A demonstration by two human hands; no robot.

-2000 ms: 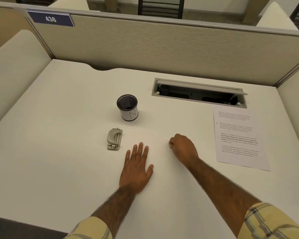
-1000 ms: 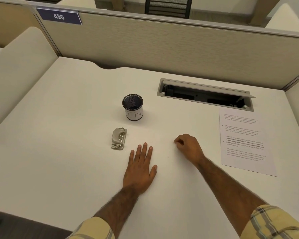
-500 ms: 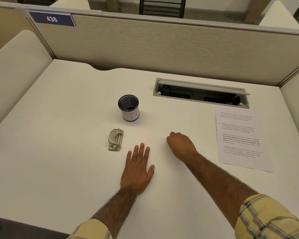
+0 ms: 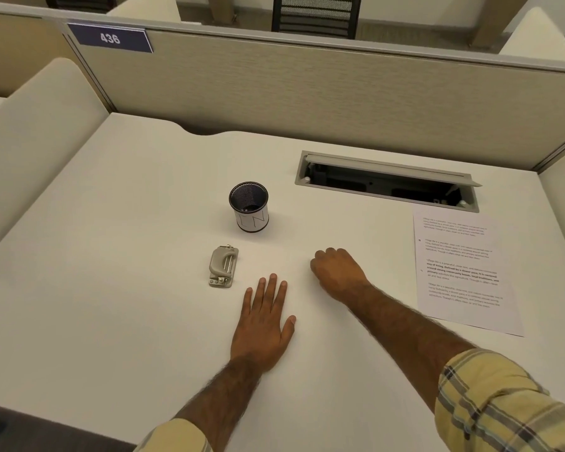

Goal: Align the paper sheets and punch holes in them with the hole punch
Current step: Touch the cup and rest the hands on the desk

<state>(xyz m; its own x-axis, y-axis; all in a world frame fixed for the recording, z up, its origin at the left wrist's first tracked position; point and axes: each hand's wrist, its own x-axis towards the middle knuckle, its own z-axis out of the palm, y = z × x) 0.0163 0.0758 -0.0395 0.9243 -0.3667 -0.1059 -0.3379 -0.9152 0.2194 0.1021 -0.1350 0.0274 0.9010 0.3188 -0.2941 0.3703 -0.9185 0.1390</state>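
A small grey hole punch point(image 4: 223, 266) lies on the white desk point(image 4: 111, 288), just left of centre. Printed paper sheets point(image 4: 460, 269) lie flat at the desk's right side. My left hand point(image 4: 263, 324) rests palm down on the desk, fingers together, a little right of and nearer than the punch, touching nothing else. My right hand point(image 4: 336, 272) rests on the desk as a loose fist between the punch and the paper, with nothing visible in it.
A black mesh pen cup point(image 4: 249, 207) with a white band stands behind the punch. An open cable tray point(image 4: 385, 181) is set into the desk at the back right. Beige partition walls point(image 4: 307, 93) enclose the desk at the back and sides.
Both hands stay in nearly the same places on the desk. My right hand's fingers have curled slightly tighter. Only the camera has shifted a little.
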